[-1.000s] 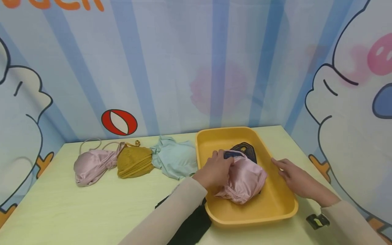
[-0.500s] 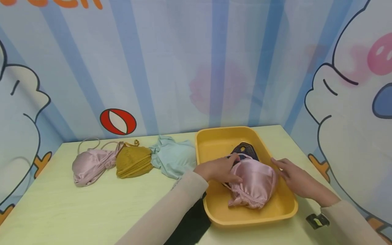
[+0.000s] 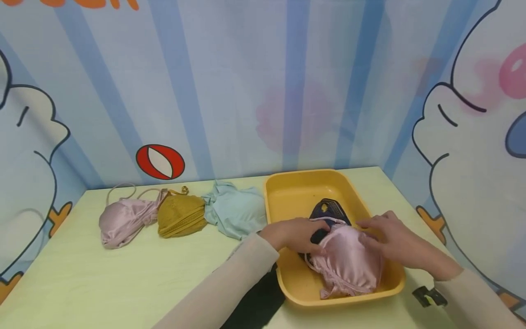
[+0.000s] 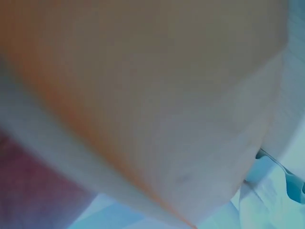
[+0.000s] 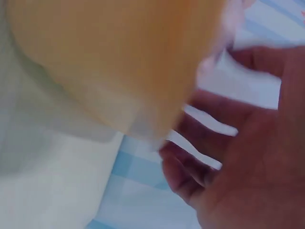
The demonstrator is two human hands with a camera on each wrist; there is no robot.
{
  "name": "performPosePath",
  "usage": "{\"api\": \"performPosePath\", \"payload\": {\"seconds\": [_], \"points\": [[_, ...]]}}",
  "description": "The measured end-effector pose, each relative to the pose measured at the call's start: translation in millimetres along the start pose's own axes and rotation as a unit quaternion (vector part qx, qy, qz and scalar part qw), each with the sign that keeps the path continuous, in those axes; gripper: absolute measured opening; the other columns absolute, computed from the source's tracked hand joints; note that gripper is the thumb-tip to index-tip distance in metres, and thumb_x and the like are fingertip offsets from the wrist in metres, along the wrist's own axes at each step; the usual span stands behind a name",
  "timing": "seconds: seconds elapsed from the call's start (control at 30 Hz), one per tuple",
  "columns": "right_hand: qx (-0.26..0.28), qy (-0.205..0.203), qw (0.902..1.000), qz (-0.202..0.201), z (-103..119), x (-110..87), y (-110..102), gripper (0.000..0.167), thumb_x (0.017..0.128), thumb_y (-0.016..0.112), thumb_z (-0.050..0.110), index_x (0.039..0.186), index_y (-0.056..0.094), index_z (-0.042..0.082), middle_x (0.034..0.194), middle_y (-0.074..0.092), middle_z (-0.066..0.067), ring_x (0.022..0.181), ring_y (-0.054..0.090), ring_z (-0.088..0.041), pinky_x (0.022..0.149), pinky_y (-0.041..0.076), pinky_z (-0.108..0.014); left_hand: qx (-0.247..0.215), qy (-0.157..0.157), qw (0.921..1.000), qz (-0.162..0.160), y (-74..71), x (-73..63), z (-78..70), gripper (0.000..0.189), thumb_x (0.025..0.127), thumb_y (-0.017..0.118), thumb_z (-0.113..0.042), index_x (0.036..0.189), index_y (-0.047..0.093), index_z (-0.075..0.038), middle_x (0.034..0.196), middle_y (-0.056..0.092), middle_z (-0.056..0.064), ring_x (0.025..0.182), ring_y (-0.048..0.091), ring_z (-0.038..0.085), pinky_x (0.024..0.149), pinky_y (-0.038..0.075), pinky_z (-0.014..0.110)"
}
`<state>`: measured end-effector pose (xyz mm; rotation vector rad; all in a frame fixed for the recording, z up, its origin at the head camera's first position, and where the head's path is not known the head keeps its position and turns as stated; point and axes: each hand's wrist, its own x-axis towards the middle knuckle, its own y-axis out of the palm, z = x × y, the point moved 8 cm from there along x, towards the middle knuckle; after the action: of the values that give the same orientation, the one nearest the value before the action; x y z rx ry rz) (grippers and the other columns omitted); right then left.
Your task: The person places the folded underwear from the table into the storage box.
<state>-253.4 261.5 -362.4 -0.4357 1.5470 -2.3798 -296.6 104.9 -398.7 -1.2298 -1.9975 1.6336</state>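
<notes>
A mauve bra [image 3: 125,219] is lying farthest left of the yellow tray [image 3: 312,172] on the worktop [image 3: 135,283]. A mustard bra [image 3: 181,217] is lying between it and a mint bra [image 3: 236,212], which is reaching up to the tray's left wall. Black cloth [image 3: 256,304] is lying beside the tray's near left corner, partly hidden by a sleeve. The left hand [image 3: 293,235] is reaching over the tray's left side, its thumb and fingers touching a shiny pink bra [image 3: 349,260]; whether they are pinching it I cannot tell. Inside the tray, this bra is lying partly over navy cloth [image 3: 330,209], toward the near right corner. The right hand [image 3: 398,240] is leaning over the tray's right wall, fingers and thumb spread, the thumb touching the shiny pink bra.
</notes>
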Motion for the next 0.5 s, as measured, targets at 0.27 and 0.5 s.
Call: {"api": "performPosePath", "payload": {"seconds": [0.27,0.5], "points": [[0.059,-0.019,0.9902,0.125,19.9,-6.9,14.2,0.081,0.074,0.07,0.059,0.135,0.051,0.01,0.121,0.057,-0.001,0.101,0.053,-0.022,0.078,0.048,-0.037,0.007,-0.002,1.0,0.0,-1.2,-11.1,-4.8,0.054,0.088,0.058,-0.054,0.136,0.047,-0.03,0.133,0.051,0.001,0.118,0.045,0.02,0.094,0.041,0.038],[0.057,-0.055,0.9955,0.053,31.0,-1.0,5.0,0.077,0.074,0.07,0.058,0.133,0.051,0.011,0.12,0.058,0.0,0.102,0.056,-0.019,0.081,0.049,-0.04,-0.093,0.026,0.9953,0.007,2.3,-15.8,-2.0,0.065,0.092,0.047,-0.056,0.142,0.033,-0.017,0.119,0.059,0.005,0.098,0.057,0.01,0.08,0.044,0.026]]}}
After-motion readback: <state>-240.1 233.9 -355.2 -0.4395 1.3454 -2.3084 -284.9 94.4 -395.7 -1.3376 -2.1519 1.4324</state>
